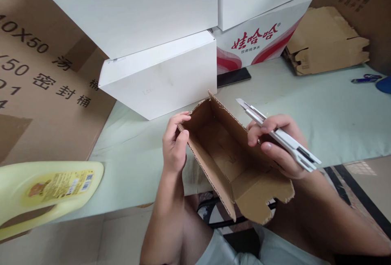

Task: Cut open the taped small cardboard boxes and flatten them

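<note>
Open brown corrugated-cardboard box (232,159) between hands. Left hand (177,147): grip pinching its far-left rim, apparently steadying. Right hand (282,159): grip closed round slim white box cutter (285,141) above its right wall, blade pointing away.

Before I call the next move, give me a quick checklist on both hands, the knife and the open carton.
1. Left hand on the open carton: ok, thumb and fingers pinch its rim.
2. Right hand on the utility knife: ok, held.
3. Blade retracted: not ok, its tip is out.
4. Blade apart from the left hand: ok.
5. Near-end flap folded in: not ok, it sticks outward.
6. Right hand gripping the carton too: cannot tell, the knife hides part of that hand.
</note>
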The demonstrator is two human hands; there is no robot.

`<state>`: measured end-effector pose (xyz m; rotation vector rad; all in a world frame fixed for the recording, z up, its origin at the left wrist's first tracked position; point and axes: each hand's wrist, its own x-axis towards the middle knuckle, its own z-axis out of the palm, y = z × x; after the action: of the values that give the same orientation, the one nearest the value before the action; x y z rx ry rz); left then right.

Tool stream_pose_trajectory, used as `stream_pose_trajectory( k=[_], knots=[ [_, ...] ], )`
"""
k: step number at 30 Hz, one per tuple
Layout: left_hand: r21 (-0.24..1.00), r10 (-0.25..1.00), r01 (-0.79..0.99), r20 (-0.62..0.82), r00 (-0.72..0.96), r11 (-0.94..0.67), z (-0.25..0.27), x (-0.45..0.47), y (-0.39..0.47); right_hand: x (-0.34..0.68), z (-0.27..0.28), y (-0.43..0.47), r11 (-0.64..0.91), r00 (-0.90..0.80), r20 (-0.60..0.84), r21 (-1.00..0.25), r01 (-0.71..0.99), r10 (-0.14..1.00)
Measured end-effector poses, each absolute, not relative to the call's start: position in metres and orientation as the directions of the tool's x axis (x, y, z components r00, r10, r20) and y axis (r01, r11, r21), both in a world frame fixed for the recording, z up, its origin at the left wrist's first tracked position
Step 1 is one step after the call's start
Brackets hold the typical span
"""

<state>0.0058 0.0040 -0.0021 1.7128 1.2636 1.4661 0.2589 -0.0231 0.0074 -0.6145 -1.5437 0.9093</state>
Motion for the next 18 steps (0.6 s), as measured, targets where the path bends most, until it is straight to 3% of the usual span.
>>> stream_pose_trajectory(
  k=[18],
  knots=[
    [0.857,0.894,0.297,0.448,-0.028,-0.421,-0.0014,0.0058,0.0042,0.2559,0.0111,-0.0231,0.505,-0.157,0.528,-0.847,-0.166,0.835]
  ],
)
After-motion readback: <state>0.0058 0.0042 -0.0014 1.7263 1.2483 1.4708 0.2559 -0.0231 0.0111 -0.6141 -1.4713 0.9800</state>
